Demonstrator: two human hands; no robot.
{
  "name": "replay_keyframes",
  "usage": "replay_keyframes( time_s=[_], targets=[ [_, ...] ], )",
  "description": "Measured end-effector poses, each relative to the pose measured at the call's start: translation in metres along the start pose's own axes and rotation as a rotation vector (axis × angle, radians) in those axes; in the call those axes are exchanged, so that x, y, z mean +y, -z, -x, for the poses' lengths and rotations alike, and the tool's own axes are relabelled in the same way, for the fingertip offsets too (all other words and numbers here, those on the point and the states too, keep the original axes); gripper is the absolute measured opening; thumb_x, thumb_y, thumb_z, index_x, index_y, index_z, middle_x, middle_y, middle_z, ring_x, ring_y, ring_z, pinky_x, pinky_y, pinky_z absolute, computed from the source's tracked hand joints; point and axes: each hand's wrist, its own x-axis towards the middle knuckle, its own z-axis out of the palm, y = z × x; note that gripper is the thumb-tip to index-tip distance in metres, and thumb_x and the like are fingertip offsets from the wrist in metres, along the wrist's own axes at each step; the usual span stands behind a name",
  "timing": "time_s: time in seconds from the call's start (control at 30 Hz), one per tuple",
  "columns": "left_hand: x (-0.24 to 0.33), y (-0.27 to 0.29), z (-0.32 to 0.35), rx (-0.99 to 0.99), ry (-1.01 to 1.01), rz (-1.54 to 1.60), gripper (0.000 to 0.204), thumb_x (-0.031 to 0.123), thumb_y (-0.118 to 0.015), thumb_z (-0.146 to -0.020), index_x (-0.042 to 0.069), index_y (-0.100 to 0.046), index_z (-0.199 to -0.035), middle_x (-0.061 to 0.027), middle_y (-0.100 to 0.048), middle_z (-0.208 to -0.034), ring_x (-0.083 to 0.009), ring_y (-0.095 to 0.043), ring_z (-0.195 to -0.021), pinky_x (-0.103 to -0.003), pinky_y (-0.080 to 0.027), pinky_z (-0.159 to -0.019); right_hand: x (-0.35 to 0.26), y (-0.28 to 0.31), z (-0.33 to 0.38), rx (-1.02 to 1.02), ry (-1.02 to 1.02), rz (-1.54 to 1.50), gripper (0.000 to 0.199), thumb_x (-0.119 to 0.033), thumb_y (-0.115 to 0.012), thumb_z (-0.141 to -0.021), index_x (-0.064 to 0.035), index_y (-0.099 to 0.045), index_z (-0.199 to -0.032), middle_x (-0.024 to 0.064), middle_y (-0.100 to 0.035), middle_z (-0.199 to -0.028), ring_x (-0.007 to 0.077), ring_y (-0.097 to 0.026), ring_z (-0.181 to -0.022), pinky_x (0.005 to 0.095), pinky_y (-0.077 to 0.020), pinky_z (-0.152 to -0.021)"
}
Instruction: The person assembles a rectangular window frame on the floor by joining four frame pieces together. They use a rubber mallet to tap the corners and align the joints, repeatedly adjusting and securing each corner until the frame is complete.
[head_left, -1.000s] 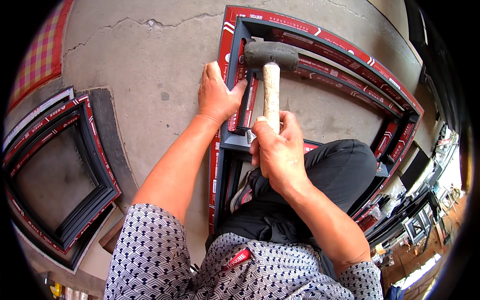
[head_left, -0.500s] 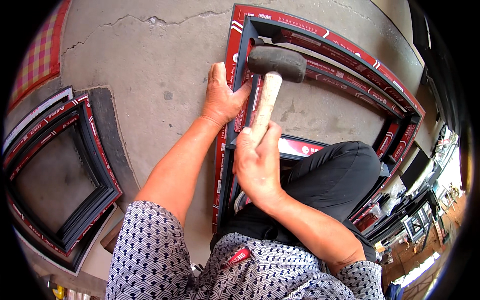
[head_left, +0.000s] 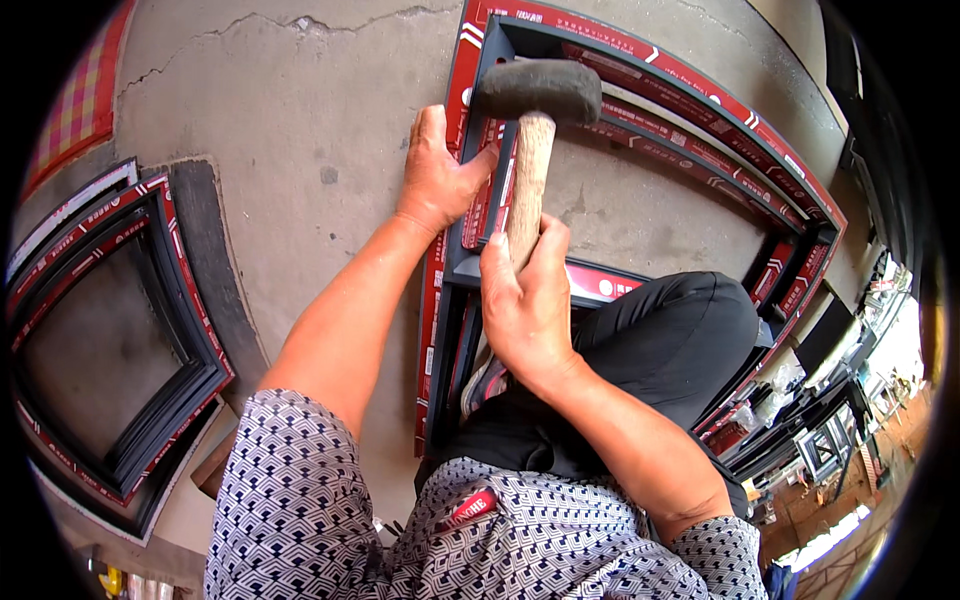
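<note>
1. While holding the mallet (head_left: 538, 92) out over the frame (head_left: 690, 80), clasps the frame's near left rail with the left hand (head_left: 435, 178). (Read mid-view as the hub of the clock, with twelve away from the body.)
2. Has the frame flat on the floor (head_left: 320, 250), spread from about half past eleven, round through three, to about half past six. Likely sits this close to bring the far left corner within reach of both hands.
3. Spreads the left thumb over the rail's inner side at half past eleven, with fingers at the outer edge and palm partly closed. Cannot see the fingertips. Seems to brace the rail from the side.
4. Wraps the right hand (head_left: 528, 300) closely round the pale wooden handle, near the hub. Lays the thumb up along the wood toward twelve, probably for aim.
5. Points one end of the black mallet head toward nine, close by the left rail at twelve. Looks turned to face the rail squarely; cannot tell whether touching.
6. Bends a knee (head_left: 670, 340) at three across the crossbar and plants a shoe (head_left: 485, 385) at six inside the frame, perhaps to get the body nearer.
7. Has stacked frames (head_left: 202, 300) at nine, a checked cloth (head_left: 80, 110) at ten and clutter (head_left: 840, 430) at four, all well apart from both hands, presumably for elbow room.
</note>
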Motion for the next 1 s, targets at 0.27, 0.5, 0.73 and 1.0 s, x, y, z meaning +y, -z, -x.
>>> replay_keyframes(
  time_s=[0.27, 0.5, 0.73, 1.0],
  targets=[
    [-0.002, -0.003, -0.002, 0.008, 0.087, 0.185, 0.046, 0.047, -0.066, -0.108, 0.002, -0.059, -0.111, -0.0195, -0.063, -0.107, -0.0361, -0.063, -0.103, -0.045, -0.051, -0.098, 0.003, 0.013, 0.026, 0.137, -0.461, -0.292, 0.027, -0.019, -0.059, -0.114, -0.0036, -0.042, -0.129, 0.0022, -0.054, -0.072, 0.0100, -0.049, -0.050, 0.0282, -0.0425, -0.043],
    [-0.014, -0.002, 0.000, 0.036, 0.068, 0.194, 0.047, 0.045, -0.047, -0.118, 0.002, -0.058, -0.104, -0.0162, -0.063, -0.098, -0.0316, -0.062, -0.093, -0.041, -0.051, -0.089, 0.031, 0.013, 0.062, 0.085, -0.278, -0.149, 0.028, -0.015, -0.055, -0.114, -0.0013, -0.037, -0.130, 0.0097, -0.056, -0.074, 0.0195, -0.054, -0.055, 0.0358, -0.0457, -0.050],
    [-0.003, 0.002, -0.001, 0.074, 0.113, 0.134, 0.047, 0.040, -0.041, -0.119, 0.000, -0.059, -0.099, -0.0163, -0.061, -0.087, -0.0319, -0.060, -0.083, -0.041, -0.051, -0.082, 0.014, 0.013, 0.054, -0.129, -0.188, 0.007, 0.036, -0.011, -0.058, -0.110, 0.0055, -0.033, -0.130, 0.0277, -0.061, -0.081, 0.0487, -0.066, -0.070, 0.0556, -0.0501, -0.065],
    [0.000, 0.003, 0.002, 0.081, 0.031, 0.039, 0.049, 0.040, -0.040, -0.119, -0.001, -0.060, -0.103, -0.0196, -0.062, -0.096, -0.0385, -0.064, -0.093, -0.045, -0.051, -0.088, 0.011, 0.018, 0.035, 0.073, -0.248, -0.034, 0.045, -0.017, -0.059, -0.110, 0.0050, -0.035, -0.140, 0.0346, -0.068, -0.099, 0.0552, -0.070, -0.090, 0.0571, -0.0540, -0.079]
  ],
)
